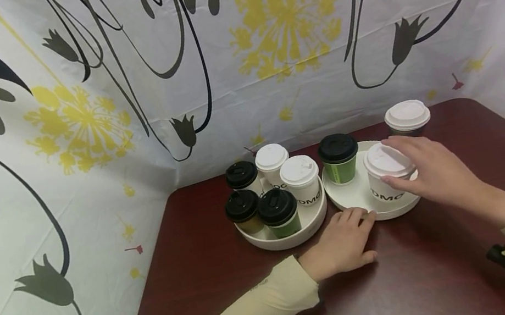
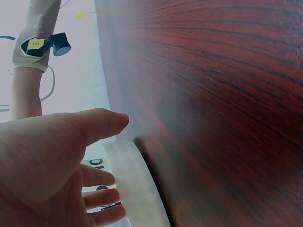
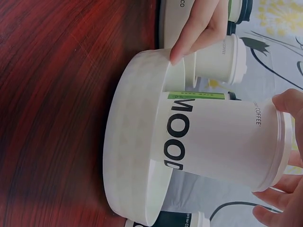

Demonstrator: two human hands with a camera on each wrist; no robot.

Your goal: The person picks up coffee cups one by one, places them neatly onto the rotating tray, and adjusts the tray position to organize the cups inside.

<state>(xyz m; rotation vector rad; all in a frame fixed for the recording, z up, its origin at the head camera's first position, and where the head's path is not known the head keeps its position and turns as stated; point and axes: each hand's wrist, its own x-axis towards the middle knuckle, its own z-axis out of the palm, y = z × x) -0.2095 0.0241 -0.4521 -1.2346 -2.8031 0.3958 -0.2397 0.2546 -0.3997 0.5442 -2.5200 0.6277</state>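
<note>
In the head view my right hand [image 1: 429, 167] holds a white lidded paper coffee cup [image 1: 384, 185] by its white lid, thumb on the near side. The right wrist view shows the thumb and fingers about the rim of the lid [image 3: 280, 151]. The cup stands within the right round white tray [image 1: 350, 199]; the tray's wall hides its base. My left hand [image 1: 339, 243] rests its fingertips on that tray's near rim, thumb stretched out apart from it. Also on this tray is a green cup with a black lid [image 1: 342, 170].
Close by on the left is a second round white tray [image 1: 272, 244] crowded with several lidded cups. Another white-lidded cup with a dark body [image 1: 407, 117] is behind the right tray. Patterned cloth [image 1: 222, 95] hangs behind the dark red table [image 1: 205, 232].
</note>
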